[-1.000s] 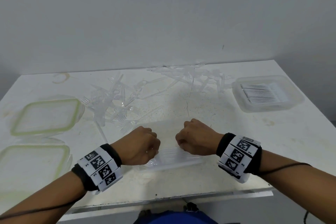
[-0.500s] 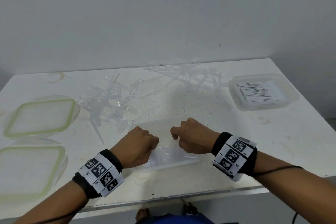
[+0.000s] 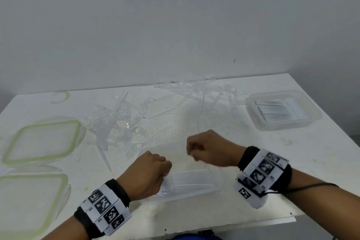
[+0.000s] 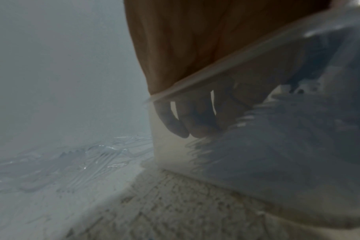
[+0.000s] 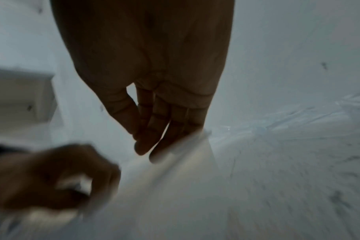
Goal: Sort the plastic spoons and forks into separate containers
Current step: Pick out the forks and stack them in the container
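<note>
The left hand (image 3: 145,176) is curled over the near left rim of a clear plastic tub (image 3: 191,183), its fingers (image 4: 176,123) hooked down inside the wall, so it has a firm hold of the tub. A stack of clear forks (image 3: 181,178) lies in the tub, just beside those fingers. The right hand (image 3: 208,151) is raised a little above the far right edge of the tub, its fingers bent; from the wrist view they hang close together and I cannot tell whether they touch or pinch the tub's rim. Beyond both hands a loose scatter of clear cutlery (image 3: 124,124) spreads over the white table (image 3: 253,161). Left of the left hand lie two green-rimmed lids (image 3: 41,140). Far to the right of the right hand sits another tub (image 3: 282,111) holding a neat row of cutlery
</note>
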`<state>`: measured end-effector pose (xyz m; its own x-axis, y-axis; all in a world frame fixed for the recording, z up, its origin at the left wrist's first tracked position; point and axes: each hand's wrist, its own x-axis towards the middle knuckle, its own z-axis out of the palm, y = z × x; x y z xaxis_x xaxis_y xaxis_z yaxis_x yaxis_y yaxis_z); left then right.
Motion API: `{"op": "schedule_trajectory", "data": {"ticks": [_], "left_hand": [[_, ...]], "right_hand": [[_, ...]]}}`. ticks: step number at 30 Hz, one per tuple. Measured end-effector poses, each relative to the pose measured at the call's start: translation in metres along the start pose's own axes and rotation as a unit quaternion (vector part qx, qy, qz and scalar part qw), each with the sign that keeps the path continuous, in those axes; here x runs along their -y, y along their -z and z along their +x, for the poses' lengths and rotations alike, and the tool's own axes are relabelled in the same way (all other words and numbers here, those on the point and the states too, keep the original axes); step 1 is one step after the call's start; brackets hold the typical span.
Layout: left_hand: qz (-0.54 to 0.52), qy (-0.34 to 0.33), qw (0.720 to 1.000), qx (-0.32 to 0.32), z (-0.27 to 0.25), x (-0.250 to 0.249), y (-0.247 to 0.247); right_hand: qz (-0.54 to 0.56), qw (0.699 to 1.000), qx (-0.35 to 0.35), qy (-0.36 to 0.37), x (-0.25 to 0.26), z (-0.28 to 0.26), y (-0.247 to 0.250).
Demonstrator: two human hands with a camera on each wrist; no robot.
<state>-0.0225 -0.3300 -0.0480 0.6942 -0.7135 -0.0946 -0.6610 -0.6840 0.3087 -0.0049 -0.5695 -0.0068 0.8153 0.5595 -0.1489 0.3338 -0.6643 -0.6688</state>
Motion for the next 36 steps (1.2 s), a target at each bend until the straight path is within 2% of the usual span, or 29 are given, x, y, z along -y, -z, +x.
{"op": "schedule_trajectory", "data": {"ticks": [3,6,8,10,13,16,20,23,29,31,34,36], "left_hand": [[-0.010,-0.001,1.000,0.009,0.000,0.001,0.000],[-0.024,-0.005,0.999,0.020,-0.001,0.003,0.002],[-0.024,-0.009,0.999,0.023,-0.003,0.005,0.004],[-0.025,-0.009,0.999,0.025,-0.004,0.006,0.004],[-0.043,-0.003,0.999,0.029,-0.004,0.005,0.005],[-0.056,0.000,0.998,0.030,-0.004,0.002,0.008],[-0.071,-0.008,0.997,0.037,-0.008,0.002,0.010],[-0.066,-0.010,0.997,0.037,-0.008,0.001,0.012],[-0.081,0.002,0.996,0.031,-0.006,0.001,0.016],[-0.083,0.001,0.996,0.033,-0.005,0.000,0.017],[-0.094,0.004,0.995,0.032,-0.005,-0.001,0.020],[-0.101,0.009,0.994,0.034,-0.006,-0.002,0.023]], "right_hand": [[0.038,0.991,-0.120,-0.052,-0.007,0.011,0.041],[-0.068,0.974,-0.177,-0.125,-0.038,0.023,0.088],[-0.155,0.954,-0.177,-0.183,-0.066,0.029,0.114],[-0.164,0.939,-0.163,-0.254,-0.090,0.033,0.133],[-0.162,0.927,-0.092,-0.326,-0.106,0.038,0.139],[-0.218,0.919,-0.037,-0.325,-0.109,0.045,0.135],[-0.235,0.907,-0.020,-0.348,-0.118,0.055,0.131],[-0.169,0.907,-0.045,-0.382,-0.121,0.064,0.123],[-0.026,0.918,-0.102,-0.384,-0.125,0.082,0.104],[0.019,0.922,-0.115,-0.369,-0.123,0.089,0.100],[0.087,0.935,-0.100,-0.328,-0.114,0.099,0.094],[0.128,0.930,-0.126,-0.322,-0.105,0.103,0.093]]}}
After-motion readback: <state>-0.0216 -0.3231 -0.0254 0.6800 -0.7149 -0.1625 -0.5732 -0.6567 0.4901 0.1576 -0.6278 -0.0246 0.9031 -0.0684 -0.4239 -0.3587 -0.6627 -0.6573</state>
